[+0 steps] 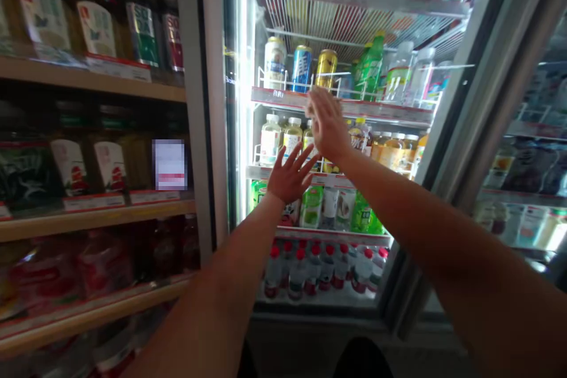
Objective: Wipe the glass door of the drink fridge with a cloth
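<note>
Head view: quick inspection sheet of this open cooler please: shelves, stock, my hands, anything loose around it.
Surface: white wire shelves in a lit cooler, price rails along their fronts.
Job's things: pale bottles next to the left hand; cans just above the right hand.
Clutter: nothing seen; green bottles and red-capped bottles stand in rows lower down.
Hands: left hand open, fingers spread, empty; right hand open, flat, blurred, empty. Cannot tell whether either touches a shelf.
Cables: nothing seen.
Surroundings: cooler door swung open at right; wooden shelves of jars at left; second cooler beyond the door.
</note>
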The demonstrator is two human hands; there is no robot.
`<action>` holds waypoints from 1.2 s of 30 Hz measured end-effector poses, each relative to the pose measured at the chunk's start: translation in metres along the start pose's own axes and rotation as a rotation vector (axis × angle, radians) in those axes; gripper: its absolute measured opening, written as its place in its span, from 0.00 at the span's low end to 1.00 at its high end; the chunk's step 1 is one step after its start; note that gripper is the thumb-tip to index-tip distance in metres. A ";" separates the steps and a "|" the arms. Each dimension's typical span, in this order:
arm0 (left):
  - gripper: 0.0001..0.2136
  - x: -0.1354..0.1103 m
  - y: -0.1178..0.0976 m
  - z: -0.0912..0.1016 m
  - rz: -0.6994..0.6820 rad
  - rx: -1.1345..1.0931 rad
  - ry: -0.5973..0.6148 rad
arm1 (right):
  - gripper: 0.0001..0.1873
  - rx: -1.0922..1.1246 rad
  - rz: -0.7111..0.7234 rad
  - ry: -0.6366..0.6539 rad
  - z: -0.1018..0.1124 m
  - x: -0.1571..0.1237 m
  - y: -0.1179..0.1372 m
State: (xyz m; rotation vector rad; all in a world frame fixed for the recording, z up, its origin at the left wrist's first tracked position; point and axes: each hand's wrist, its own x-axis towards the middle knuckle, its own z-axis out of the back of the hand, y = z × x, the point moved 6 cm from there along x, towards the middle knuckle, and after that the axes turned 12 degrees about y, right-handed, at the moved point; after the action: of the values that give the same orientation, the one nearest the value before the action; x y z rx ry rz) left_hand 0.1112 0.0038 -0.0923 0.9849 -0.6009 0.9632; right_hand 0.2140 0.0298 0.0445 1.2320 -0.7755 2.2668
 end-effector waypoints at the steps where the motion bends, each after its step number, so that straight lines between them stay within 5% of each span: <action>1: 0.26 0.000 0.000 0.000 -0.003 -0.004 -0.011 | 0.32 0.000 0.052 0.054 -0.005 0.003 0.011; 8: 0.24 -0.001 0.000 0.001 -0.022 0.026 -0.060 | 0.32 0.030 -0.113 -0.058 0.000 0.007 0.012; 13: 0.21 0.000 0.005 -0.006 0.016 0.020 -0.043 | 0.29 0.061 0.069 0.208 -0.028 -0.011 0.053; 17: 0.19 -0.002 0.003 -0.003 0.007 0.019 -0.072 | 0.28 0.129 0.097 0.293 -0.027 -0.013 0.052; 25: 0.19 0.006 0.018 0.050 0.219 -0.160 -0.330 | 0.34 0.310 0.098 0.228 -0.023 -0.020 0.038; 31: 0.26 0.044 0.018 0.061 0.062 -0.138 -0.087 | 0.37 0.230 -0.071 0.107 -0.001 -0.048 0.021; 36: 0.24 0.038 0.016 0.056 0.096 -0.036 0.008 | 0.31 -0.129 -0.223 0.061 0.017 -0.116 -0.034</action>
State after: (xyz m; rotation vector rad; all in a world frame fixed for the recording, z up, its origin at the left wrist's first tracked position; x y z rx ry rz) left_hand 0.1143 -0.0275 -0.0310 0.9267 -0.6616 1.0368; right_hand 0.3039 0.0304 -0.0385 1.1253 -0.7118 2.0322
